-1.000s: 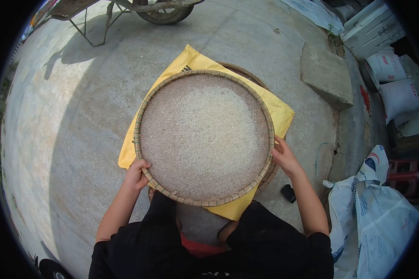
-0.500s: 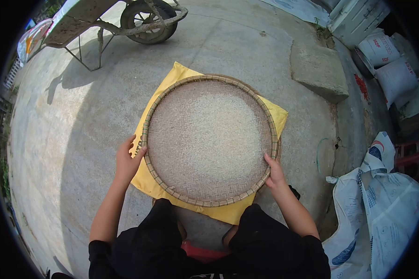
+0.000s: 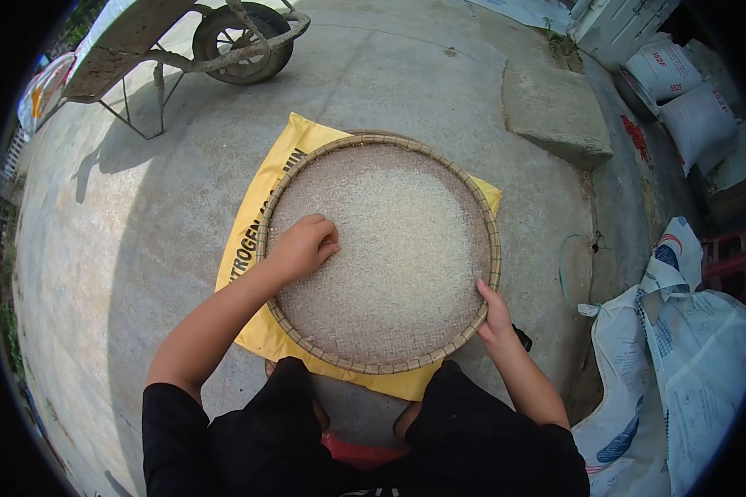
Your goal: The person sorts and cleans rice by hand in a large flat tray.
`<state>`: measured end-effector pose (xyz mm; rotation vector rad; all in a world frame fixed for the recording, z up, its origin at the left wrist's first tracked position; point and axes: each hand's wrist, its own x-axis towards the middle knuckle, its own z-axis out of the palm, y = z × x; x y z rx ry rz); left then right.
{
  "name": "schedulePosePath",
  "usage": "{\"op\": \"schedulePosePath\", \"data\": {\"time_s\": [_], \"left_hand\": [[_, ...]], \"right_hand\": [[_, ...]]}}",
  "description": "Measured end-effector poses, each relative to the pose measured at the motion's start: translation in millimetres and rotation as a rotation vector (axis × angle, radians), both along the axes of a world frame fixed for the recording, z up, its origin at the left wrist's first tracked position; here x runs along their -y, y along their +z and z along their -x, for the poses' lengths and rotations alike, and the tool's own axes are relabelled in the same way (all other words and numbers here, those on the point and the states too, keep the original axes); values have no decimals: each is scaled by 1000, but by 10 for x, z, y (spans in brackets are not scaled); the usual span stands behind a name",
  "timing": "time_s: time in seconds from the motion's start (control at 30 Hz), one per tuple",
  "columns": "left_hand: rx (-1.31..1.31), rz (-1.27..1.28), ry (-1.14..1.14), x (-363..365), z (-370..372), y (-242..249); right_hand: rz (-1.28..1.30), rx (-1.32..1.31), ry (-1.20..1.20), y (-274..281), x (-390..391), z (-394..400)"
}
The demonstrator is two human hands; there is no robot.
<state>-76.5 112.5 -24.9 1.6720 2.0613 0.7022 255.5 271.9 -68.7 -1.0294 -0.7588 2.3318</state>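
Concrete ground (image 3: 406, 79), one wheelbarrow (image 3: 124, 54), two hands (image 3: 305, 247) (image 3: 495, 315) at one grain-covered tray (image 3: 377, 367)

Concrete yard (image 3: 414, 79) with wheelbarrow (image 3: 124, 51), sacks (image 3: 698, 123)

A dirty wheelbarrow (image 3: 130, 48) stands far on the left, a gray block (image 3: 555, 106) sits far on the right near two fat white sacks (image 3: 698, 123), and big crumpled white bags (image 3: 703, 364) lie near on the right.
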Motion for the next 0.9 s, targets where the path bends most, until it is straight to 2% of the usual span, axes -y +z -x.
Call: {"op": "schedulePosePath", "data": {"time_s": [0.27, 0.33, 0.37, 0.47, 0.53, 0.63, 0.67, 0.73, 0.77, 0.83, 0.9], "left_hand": [[22, -53, 19, 65, -71, 38], [-209, -305, 157, 175, 21, 178], [-213, -352, 214, 246, 101, 195], [-202, -298, 234, 435, 119, 171], [-202, -218, 209, 456, -23, 167], [-274, -313, 15, 295, -246, 154], [-272, -316, 14, 225, -330, 134], [-248, -210, -202, 109, -516, 102], [-245, -213, -195, 52, -581, 51], [-391, -4, -342, -23, -660, -41], [-370, -59, -329, -8, -632, -83]], "right_hand": [[35, 12, 33, -63, 95, -65], [8, 16, 35, -33, 117, -50], [5, 16, 35, -36, 101, -59], [33, 8, 58, -90, 85, -60], [53, -20, 67, -75, 64, -47], [49, -18, 69, -49, 114, 10], [47, -16, 67, -23, 138, 45], [48, -14, 81, 42, 185, 124], [44, -9, 87, 51, 197, 151], [44, 8, 89, 66, 216, 181], [17, 24, 101, 58, 221, 188]]}}
